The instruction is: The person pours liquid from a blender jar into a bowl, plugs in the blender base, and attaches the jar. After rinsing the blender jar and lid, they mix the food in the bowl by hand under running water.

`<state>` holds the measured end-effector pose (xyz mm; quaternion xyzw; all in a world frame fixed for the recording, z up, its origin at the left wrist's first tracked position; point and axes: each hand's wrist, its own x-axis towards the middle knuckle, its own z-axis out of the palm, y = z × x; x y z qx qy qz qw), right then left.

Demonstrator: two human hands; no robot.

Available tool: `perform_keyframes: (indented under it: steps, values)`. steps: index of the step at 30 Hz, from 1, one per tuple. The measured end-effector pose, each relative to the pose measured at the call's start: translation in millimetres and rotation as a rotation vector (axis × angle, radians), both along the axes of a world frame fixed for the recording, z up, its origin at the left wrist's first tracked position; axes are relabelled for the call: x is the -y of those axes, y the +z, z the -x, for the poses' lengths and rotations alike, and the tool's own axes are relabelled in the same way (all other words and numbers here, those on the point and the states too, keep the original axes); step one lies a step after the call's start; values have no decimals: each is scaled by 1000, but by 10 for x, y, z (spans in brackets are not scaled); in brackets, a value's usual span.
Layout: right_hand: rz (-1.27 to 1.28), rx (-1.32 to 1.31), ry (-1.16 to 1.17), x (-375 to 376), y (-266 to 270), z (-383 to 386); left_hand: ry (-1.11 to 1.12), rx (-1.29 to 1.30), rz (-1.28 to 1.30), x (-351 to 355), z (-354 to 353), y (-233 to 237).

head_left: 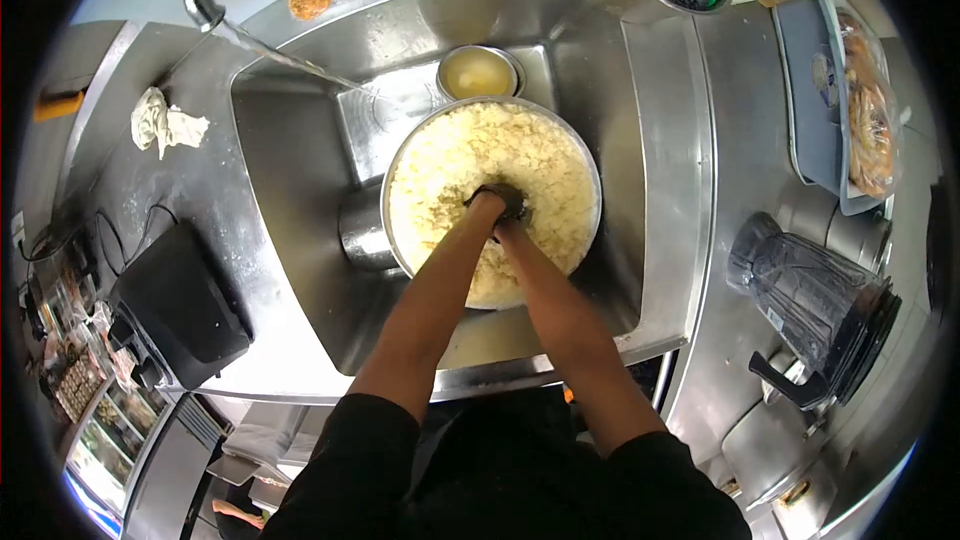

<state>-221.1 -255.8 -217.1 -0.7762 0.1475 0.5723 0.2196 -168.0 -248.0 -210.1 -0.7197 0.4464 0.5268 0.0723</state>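
A large round metal pot (591, 243) stands in the sink, filled with pale yellow, crumbly food (480, 145) that looks like mash or dough. My left hand (486, 196) and my right hand (512, 206) come together at the middle of this mass, pressed down into it. Both look covered in black, probably gloves. Their fingers are sunk or hidden, so their grip does not show. Behind the pot sits a small metal bowl (479, 73) with yellowish liquid. A metal cylinder (366, 229) lies against the pot's left side.
The steel sink (640, 190) surrounds the pot, and a curved tap (203, 0) reaches in with running water. A black appliance (180, 305) and a crumpled cloth (165, 123) are on the left counter. To the right lie a blender jug (815, 290) and a bagged food tray (868, 110).
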Motion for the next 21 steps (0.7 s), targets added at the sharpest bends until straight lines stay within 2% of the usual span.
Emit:
perform_keyframes:
  steps: [7,21]
  values:
    - [-33,-24,36,67,5,-26,24,-1,-53,48,16,-261]
    - [-58,-74,114,130,-73,-86,130,13,-65,-107,121,-279]
